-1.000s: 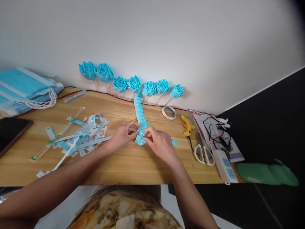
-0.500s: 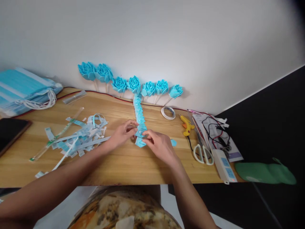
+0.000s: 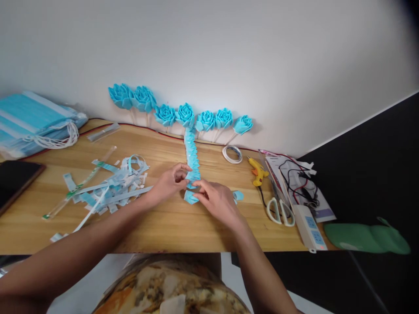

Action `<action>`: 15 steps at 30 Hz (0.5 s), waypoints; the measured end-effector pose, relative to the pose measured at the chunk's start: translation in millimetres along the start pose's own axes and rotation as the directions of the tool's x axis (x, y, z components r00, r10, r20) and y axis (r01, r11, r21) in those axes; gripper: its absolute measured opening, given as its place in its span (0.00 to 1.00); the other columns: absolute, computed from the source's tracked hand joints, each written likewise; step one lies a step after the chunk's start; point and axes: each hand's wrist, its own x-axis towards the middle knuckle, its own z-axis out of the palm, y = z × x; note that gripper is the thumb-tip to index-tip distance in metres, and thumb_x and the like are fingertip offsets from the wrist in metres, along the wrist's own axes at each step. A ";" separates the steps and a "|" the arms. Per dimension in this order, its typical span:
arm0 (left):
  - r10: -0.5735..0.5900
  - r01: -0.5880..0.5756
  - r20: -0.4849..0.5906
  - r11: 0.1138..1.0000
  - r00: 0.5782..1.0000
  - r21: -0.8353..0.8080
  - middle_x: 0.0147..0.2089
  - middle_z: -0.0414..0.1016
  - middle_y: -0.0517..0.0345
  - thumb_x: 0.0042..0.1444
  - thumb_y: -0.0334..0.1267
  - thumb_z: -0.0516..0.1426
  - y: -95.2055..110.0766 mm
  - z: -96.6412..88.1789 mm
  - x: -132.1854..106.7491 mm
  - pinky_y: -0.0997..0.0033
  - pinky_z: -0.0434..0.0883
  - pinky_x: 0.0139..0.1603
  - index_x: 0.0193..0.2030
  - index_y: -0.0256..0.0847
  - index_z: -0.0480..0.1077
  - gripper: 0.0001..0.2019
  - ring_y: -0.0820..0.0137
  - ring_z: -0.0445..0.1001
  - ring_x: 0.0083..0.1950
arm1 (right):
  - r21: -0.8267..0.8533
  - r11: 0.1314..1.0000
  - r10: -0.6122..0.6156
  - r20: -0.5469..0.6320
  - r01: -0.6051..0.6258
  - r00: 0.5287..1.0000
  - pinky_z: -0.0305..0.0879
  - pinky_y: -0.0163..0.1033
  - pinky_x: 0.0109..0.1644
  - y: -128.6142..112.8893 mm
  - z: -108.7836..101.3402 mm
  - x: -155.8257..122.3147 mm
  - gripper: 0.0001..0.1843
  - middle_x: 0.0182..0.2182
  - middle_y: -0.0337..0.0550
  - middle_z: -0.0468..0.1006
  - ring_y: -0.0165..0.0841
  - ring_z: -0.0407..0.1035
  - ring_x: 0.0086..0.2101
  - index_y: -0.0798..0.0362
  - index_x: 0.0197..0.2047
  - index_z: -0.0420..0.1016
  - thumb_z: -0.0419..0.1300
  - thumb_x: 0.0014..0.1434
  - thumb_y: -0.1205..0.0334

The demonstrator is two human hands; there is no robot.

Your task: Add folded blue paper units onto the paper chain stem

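Well left of my fingers lie the blue masks (image 3: 36,117); nearer them, a pile of scraps (image 3: 109,189). My left hand (image 3: 170,181) curls, thumb and forefinger narrowly spaced, at the left edge of the ruffled blue strip (image 3: 191,150), which runs away from my fingertips toward the blue flowers (image 3: 186,115). My right hand (image 3: 218,198) – thumb and forefinger slightly parted – reaches its near end from the right; whether either hand grips it, I cannot tell. Right of these fingers: glue gun (image 3: 258,172), then scissors (image 3: 280,213).
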 end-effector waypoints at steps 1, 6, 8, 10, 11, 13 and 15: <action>0.003 -0.003 -0.013 1.000 1.000 -0.003 0.29 0.72 0.64 0.51 0.39 0.58 0.1 0.0 -0.1 0.74 0.66 0.31 0.48 0.38 0.62 0.18 0.74 0.71 0.29 | 0.003 1.000 -0.003 0.008 0.003 1.000 0.58 0.36 0.37 0.3 0.6 -1.5 0.14 0.33 0.35 0.81 0.34 0.74 0.35 0.46 0.52 0.72 0.61 0.62 0.61; 0.008 -0.008 -0.039 1.000 0.999 0.007 0.30 0.73 0.63 0.51 0.38 0.58 0.6 -1.6 0.3 0.74 0.66 0.34 0.50 0.38 0.62 0.19 0.74 0.71 0.30 | 0.133 0.990 0.038 0.017 -0.039 0.999 0.61 0.35 0.38 6.8 -0.6 -16.1 0.18 0.31 0.34 0.81 0.32 0.73 0.34 0.46 0.55 0.69 0.62 0.61 0.62; -0.002 0.001 -0.044 1.000 0.999 -0.008 0.30 0.73 0.63 0.51 0.38 0.58 -0.1 -2.4 1.2 0.73 0.68 0.35 0.50 0.37 0.62 0.20 0.74 0.71 0.31 | 0.198 0.978 0.068 0.006 -0.068 0.998 0.62 0.35 0.39 11.3 -1.9 -21.7 0.10 0.32 0.34 0.81 0.31 0.73 0.34 0.47 0.48 0.73 0.60 0.62 0.62; -0.014 0.012 -0.045 0.999 0.999 -0.044 0.31 0.73 0.63 0.51 0.39 0.59 -1.4 -2.5 2.4 0.71 0.71 0.37 0.50 0.37 0.62 0.20 0.73 0.72 0.32 | 0.208 0.976 0.057 0.010 -0.058 0.998 0.62 0.36 0.41 15.5 -1.9 -24.9 0.05 0.34 0.36 0.81 0.31 0.73 0.35 0.49 0.39 0.76 0.58 0.64 0.61; -0.019 0.016 -0.042 0.998 0.999 -0.061 0.31 0.73 0.63 0.50 0.40 0.59 -2.1 -2.3 3.0 0.70 0.72 0.37 0.50 0.37 0.62 0.21 0.73 0.72 0.33 | 0.194 0.980 0.032 0.016 -0.034 0.999 0.62 0.36 0.41 17.2 -1.1 -25.6 0.08 0.34 0.38 0.81 0.32 0.73 0.36 0.50 0.36 0.76 0.56 0.65 0.61; -0.028 0.025 -0.031 0.996 0.999 -0.090 0.32 0.73 0.62 0.49 0.40 0.60 -3.3 -1.4 3.9 0.69 0.74 0.37 0.49 0.37 0.63 0.21 0.72 0.73 0.34 | 0.153 0.988 -0.017 0.002 0.017 1.000 0.63 0.39 0.44 19.7 1.5 -25.6 0.12 0.35 0.41 0.80 0.34 0.72 0.38 0.51 0.35 0.76 0.54 0.67 0.61; -0.036 0.034 -0.017 0.993 0.999 -0.111 0.33 0.74 0.61 0.49 0.40 0.61 -3.4 -0.5 4.0 0.69 0.74 0.38 0.48 0.37 0.63 0.21 0.71 0.74 0.35 | 0.144 0.989 0.001 -0.074 0.010 0.997 0.63 0.41 0.47 20.9 4.5 -24.4 0.12 0.38 0.43 0.80 0.36 0.71 0.41 0.51 0.39 0.76 0.51 0.67 0.62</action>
